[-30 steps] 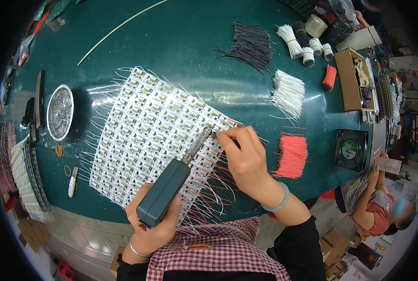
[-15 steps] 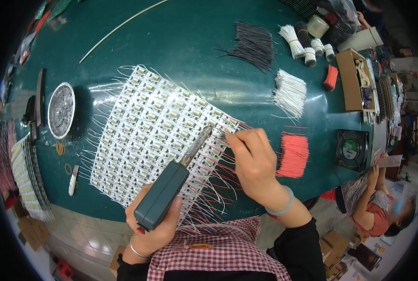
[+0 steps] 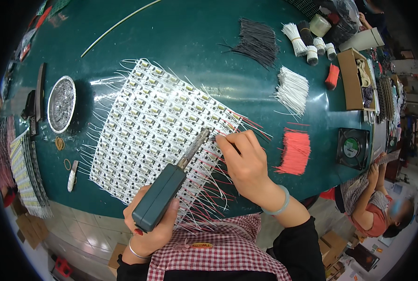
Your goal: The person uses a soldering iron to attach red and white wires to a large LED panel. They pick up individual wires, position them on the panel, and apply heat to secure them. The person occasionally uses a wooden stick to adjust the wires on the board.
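Observation:
My left hand is closed around the dark green handle of a soldering iron. The iron's tip rests at or just above the right part of a sheet of white LED circuit boards. Close beside the tip, the thumb and forefinger of my right hand are pinched together over the sheet; whatever lies between them is too small to make out. Red and white wires stick out along the sheet's right and lower right edge, partly under my right hand. White wires fringe its left edge.
Right of the sheet lie black, white and red wire piles, a fan and a cardboard box. At left are a silver bowl, a utility knife and stacked LED strips. Another person works at right.
My right hand has shifted left, nearer the iron's tip. The soldering iron has moved slightly left and down. The whole view has shifted a little.

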`<state>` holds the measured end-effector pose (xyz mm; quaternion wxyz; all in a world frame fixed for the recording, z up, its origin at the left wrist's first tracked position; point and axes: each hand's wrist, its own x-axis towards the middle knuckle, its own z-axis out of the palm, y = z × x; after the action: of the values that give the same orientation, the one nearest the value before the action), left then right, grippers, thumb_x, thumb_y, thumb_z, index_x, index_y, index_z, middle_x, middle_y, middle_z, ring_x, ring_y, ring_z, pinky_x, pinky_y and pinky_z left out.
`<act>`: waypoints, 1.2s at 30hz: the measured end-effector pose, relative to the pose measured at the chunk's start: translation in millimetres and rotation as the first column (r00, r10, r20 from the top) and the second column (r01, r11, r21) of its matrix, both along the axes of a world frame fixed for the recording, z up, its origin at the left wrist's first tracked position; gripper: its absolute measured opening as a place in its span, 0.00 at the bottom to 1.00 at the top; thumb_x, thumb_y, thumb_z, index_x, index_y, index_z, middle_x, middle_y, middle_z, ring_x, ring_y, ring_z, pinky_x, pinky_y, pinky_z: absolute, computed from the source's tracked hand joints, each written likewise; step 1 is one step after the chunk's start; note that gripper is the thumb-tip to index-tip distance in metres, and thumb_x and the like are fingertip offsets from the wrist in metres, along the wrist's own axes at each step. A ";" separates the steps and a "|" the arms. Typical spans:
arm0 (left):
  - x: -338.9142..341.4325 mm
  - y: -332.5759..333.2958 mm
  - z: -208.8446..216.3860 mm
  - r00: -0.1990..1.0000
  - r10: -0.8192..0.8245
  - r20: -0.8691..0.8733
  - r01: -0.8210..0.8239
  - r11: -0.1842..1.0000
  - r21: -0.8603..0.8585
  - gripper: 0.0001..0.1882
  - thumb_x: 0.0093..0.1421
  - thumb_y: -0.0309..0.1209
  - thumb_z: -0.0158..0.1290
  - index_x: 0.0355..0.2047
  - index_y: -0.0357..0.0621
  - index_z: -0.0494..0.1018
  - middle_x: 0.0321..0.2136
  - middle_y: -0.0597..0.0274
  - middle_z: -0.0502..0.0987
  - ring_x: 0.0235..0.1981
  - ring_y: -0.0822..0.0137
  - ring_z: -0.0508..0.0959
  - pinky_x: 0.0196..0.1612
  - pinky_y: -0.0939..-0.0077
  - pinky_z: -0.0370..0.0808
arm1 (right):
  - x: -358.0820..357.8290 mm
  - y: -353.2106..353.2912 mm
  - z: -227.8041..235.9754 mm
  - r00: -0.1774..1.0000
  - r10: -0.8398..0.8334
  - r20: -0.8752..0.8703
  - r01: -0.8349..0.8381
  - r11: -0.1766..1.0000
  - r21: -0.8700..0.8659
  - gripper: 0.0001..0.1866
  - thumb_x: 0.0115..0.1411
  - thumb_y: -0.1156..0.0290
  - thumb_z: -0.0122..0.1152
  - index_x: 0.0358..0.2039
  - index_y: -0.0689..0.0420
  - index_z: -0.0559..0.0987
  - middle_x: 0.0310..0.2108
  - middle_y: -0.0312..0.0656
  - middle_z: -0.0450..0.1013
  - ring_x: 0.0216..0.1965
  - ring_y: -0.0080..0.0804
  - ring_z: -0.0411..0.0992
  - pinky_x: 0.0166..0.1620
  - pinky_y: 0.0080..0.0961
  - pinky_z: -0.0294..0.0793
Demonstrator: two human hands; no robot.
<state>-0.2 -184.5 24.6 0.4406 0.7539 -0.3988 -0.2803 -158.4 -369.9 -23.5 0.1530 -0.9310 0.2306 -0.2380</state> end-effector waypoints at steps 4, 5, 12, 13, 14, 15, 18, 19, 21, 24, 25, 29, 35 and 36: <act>-0.2 2.7 -3.8 0.998 -0.036 0.058 0.035 0.999 0.017 0.11 0.52 0.19 0.64 0.38 0.31 0.81 0.34 0.52 0.81 0.29 0.65 0.81 0.34 0.74 0.77 | 0.5 1.2 0.5 1.000 -0.008 -0.027 0.008 1.000 0.000 0.21 0.45 0.81 0.62 0.43 0.67 0.79 0.37 0.44 0.70 0.38 0.41 0.70 0.37 0.29 0.75; -1.1 2.4 -3.8 0.998 -0.035 0.060 0.033 0.999 0.023 0.11 0.52 0.19 0.65 0.37 0.32 0.81 0.34 0.53 0.81 0.29 0.65 0.81 0.33 0.74 0.77 | 0.5 1.4 0.3 1.000 -0.009 -0.030 0.009 1.000 -0.004 0.21 0.45 0.81 0.62 0.44 0.67 0.79 0.37 0.44 0.70 0.38 0.41 0.70 0.37 0.29 0.75; -3.8 0.5 -8.0 0.999 -0.033 0.035 0.033 0.999 0.011 0.09 0.53 0.19 0.64 0.35 0.33 0.80 0.31 0.55 0.80 0.27 0.68 0.80 0.31 0.76 0.75 | 0.9 2.9 -1.3 0.999 -0.025 -0.038 0.025 1.000 -0.017 0.20 0.46 0.80 0.62 0.43 0.67 0.79 0.37 0.44 0.71 0.38 0.40 0.70 0.37 0.29 0.75; -3.9 -0.3 -8.0 0.999 -0.035 0.040 0.034 0.999 0.009 0.08 0.53 0.19 0.64 0.34 0.33 0.80 0.31 0.56 0.80 0.27 0.68 0.80 0.31 0.76 0.75 | 1.0 2.9 -1.2 0.999 -0.027 -0.038 0.026 0.999 -0.020 0.20 0.46 0.80 0.62 0.43 0.67 0.79 0.37 0.44 0.70 0.38 0.40 0.70 0.37 0.29 0.75; -3.7 -1.2 -7.5 0.998 -0.038 0.054 0.038 0.999 0.009 0.08 0.53 0.19 0.64 0.34 0.33 0.79 0.31 0.56 0.80 0.26 0.69 0.79 0.31 0.76 0.75 | 1.3 2.9 -0.9 0.999 -0.029 -0.038 0.028 0.999 -0.022 0.20 0.46 0.80 0.62 0.43 0.67 0.79 0.37 0.44 0.70 0.38 0.40 0.70 0.37 0.29 0.75; -3.8 -1.3 -7.1 0.998 -0.037 0.059 0.036 0.999 0.014 0.08 0.52 0.19 0.64 0.34 0.34 0.79 0.30 0.56 0.80 0.26 0.69 0.79 0.30 0.76 0.75 | 1.6 2.9 -0.6 0.999 -0.030 -0.037 0.029 0.999 -0.025 0.19 0.46 0.80 0.63 0.42 0.67 0.79 0.37 0.44 0.70 0.38 0.40 0.70 0.36 0.29 0.75; -4.1 -0.4 -6.8 0.997 -0.031 0.069 0.029 0.999 0.030 0.08 0.52 0.20 0.65 0.33 0.34 0.79 0.29 0.56 0.80 0.24 0.69 0.79 0.29 0.76 0.74 | 1.5 3.1 -1.3 0.999 -0.031 -0.039 0.030 0.999 -0.025 0.20 0.46 0.80 0.63 0.42 0.67 0.79 0.36 0.44 0.70 0.38 0.40 0.70 0.36 0.28 0.75; -4.0 -0.5 -6.8 0.997 -0.034 0.075 0.032 0.999 0.029 0.08 0.52 0.20 0.65 0.33 0.34 0.79 0.28 0.57 0.79 0.24 0.69 0.79 0.29 0.76 0.74 | 1.4 3.0 -1.7 0.999 -0.031 -0.040 0.030 0.999 -0.025 0.20 0.46 0.80 0.63 0.43 0.67 0.79 0.36 0.44 0.70 0.37 0.40 0.70 0.36 0.28 0.75; -2.9 -1.9 -6.9 0.993 -0.057 0.108 0.057 0.998 0.002 0.08 0.52 0.20 0.65 0.33 0.33 0.79 0.28 0.57 0.79 0.23 0.68 0.78 0.28 0.76 0.74 | 1.5 3.1 -2.9 0.999 -0.031 -0.037 0.030 0.999 -0.024 0.20 0.46 0.80 0.63 0.43 0.67 0.79 0.36 0.44 0.70 0.37 0.40 0.70 0.36 0.28 0.75; -4.2 3.1 -4.0 0.999 -0.030 0.042 0.027 0.996 0.083 0.10 0.51 0.20 0.65 0.35 0.32 0.80 0.29 0.55 0.80 0.23 0.67 0.79 0.28 0.75 0.74 | 1.5 3.1 -2.1 0.999 -0.034 -0.036 0.033 0.999 -0.032 0.20 0.46 0.80 0.63 0.43 0.67 0.79 0.36 0.44 0.70 0.37 0.40 0.70 0.35 0.28 0.75; -4.5 4.9 -5.1 0.999 -0.019 0.034 0.017 0.998 0.058 0.10 0.51 0.20 0.65 0.36 0.31 0.80 0.29 0.54 0.80 0.24 0.66 0.80 0.28 0.75 0.75 | 1.8 3.2 -1.8 0.999 -0.033 -0.036 0.031 0.999 -0.035 0.20 0.46 0.80 0.63 0.42 0.67 0.79 0.36 0.44 0.70 0.37 0.39 0.70 0.35 0.28 0.75; -3.7 9.2 -8.3 0.999 -0.006 0.033 0.006 1.000 0.004 0.13 0.52 0.20 0.65 0.38 0.29 0.80 0.33 0.49 0.81 0.27 0.63 0.82 0.31 0.74 0.77 | 2.4 3.9 -2.1 0.999 -0.040 -0.034 0.039 0.998 -0.040 0.19 0.46 0.80 0.63 0.42 0.67 0.79 0.36 0.43 0.70 0.37 0.39 0.71 0.35 0.28 0.75; -3.2 10.0 -6.1 0.998 -0.028 0.056 0.027 1.000 0.014 0.13 0.52 0.20 0.64 0.38 0.29 0.80 0.34 0.46 0.81 0.29 0.60 0.83 0.33 0.73 0.78 | 2.6 3.8 -3.6 0.999 -0.048 -0.011 0.047 0.998 -0.034 0.18 0.46 0.80 0.63 0.41 0.67 0.79 0.36 0.43 0.70 0.37 0.39 0.71 0.35 0.28 0.75; -3.2 10.3 -5.9 0.998 -0.032 0.058 0.031 0.999 0.019 0.13 0.52 0.20 0.64 0.38 0.29 0.80 0.34 0.46 0.81 0.29 0.60 0.83 0.33 0.73 0.78 | 2.4 3.5 -3.8 0.999 -0.048 -0.004 0.048 0.998 -0.033 0.18 0.46 0.80 0.63 0.41 0.66 0.79 0.36 0.43 0.71 0.37 0.39 0.71 0.35 0.28 0.75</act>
<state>-3.4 -174.3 18.7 0.4175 0.7592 -0.4208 -0.2689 -156.1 -366.5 -27.3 0.1314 -0.9282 0.2493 -0.2431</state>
